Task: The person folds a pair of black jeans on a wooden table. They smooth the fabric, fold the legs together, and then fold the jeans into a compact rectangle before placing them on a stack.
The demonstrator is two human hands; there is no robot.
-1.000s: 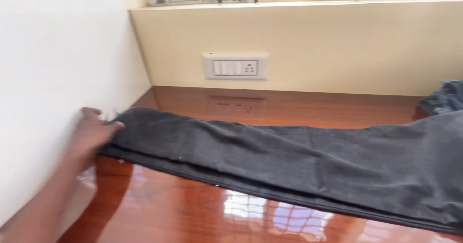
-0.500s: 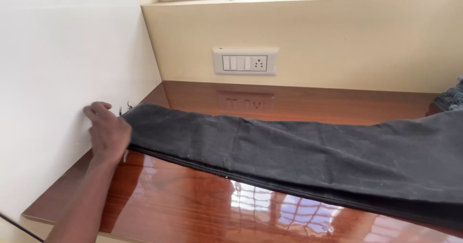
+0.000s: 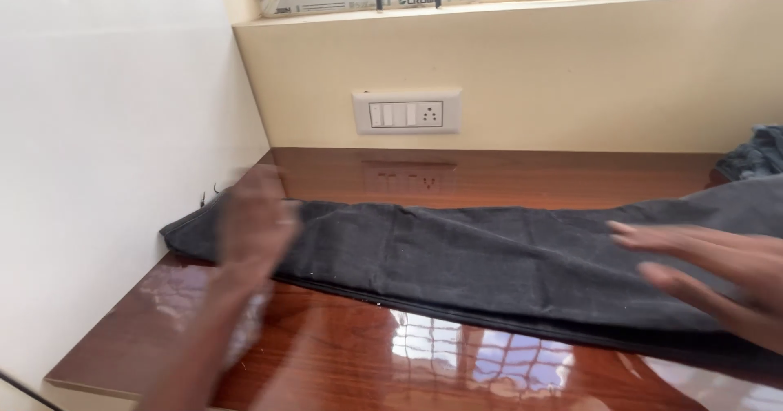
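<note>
Far left: a plain white wall panel (image 3: 98, 134), meeting the glossy reddish-brown wooden surface (image 3: 367, 362) at the corner.

Next, the left hand (image 3: 253, 219), smeared by motion blur, palm down over the narrow end of a long dark grey fabric garment (image 3: 489, 264), close to the panel. Looks flat and open rather than pinching; single fingers impossible to tell apart, and contact with the cloth likely but not certain.

Across the middle, the dark grey garment itself, stretched lengthwise over the surface from the left corner out past the right edge of view, lying flat with a seamed lower edge toward the camera. Behind it, on the cream back wall, a white rectangular switch plate with a socket (image 3: 406, 111), mirrored faintly in the polish.

Right: the right hand (image 3: 718, 272), open, fingers spread and extended leftward, low over the garment's wider part; touching or just above, cannot tell. Beyond it, at the far right edge, a crumpled blue-grey cloth (image 3: 754, 158), apart from both hands.

Possible trouble, as a judgement: slick polish underneath, so a sweeping palm likely to drag the whole cloth instead of flattening it, bunching the narrow end against the panel or pulling the seamed edge out of line.
</note>
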